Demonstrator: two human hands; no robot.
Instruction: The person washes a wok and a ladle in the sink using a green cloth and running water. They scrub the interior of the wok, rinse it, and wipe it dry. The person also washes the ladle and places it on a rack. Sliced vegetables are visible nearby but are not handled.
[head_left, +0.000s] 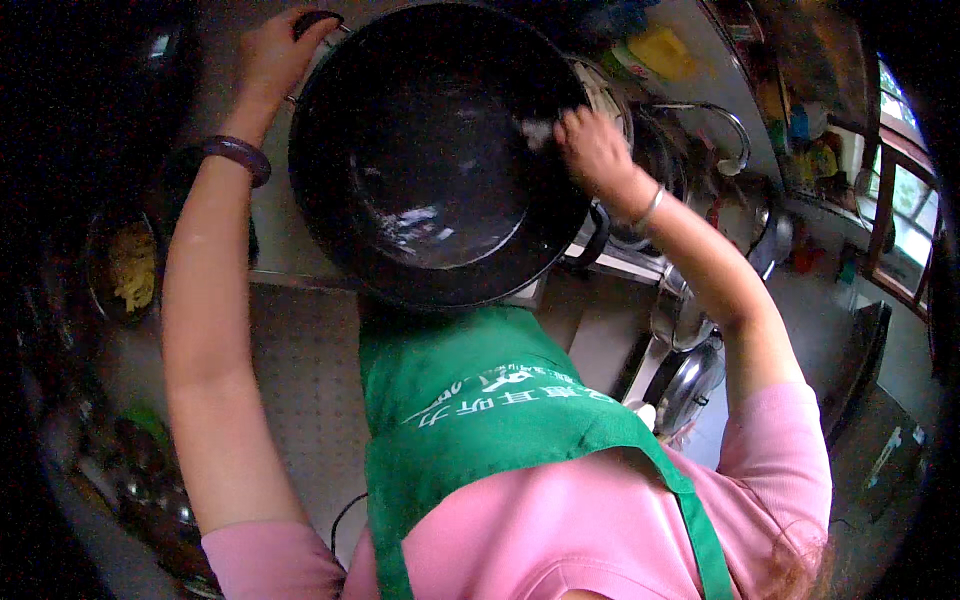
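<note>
A large dark wok (442, 165) is held up in front of my green apron, its inside facing me and shining as if wet. At its upper left, my left hand (289, 56) grips the dark side handle (319, 22). Inside the right part of the wok is my right hand (596, 150), its fingers curled on a small whitish scrubber or cloth (536, 133), blurred and partly hidden. A second dark handle (592, 236) shows at the wok's lower right.
Right of the wok, a curved metal faucet (724, 124) stands over the sink area. A metal lid (694, 382) lies lower right. At the far left is a pan of yellowish food (133, 266). A yellow item (664, 51) lies at the top right.
</note>
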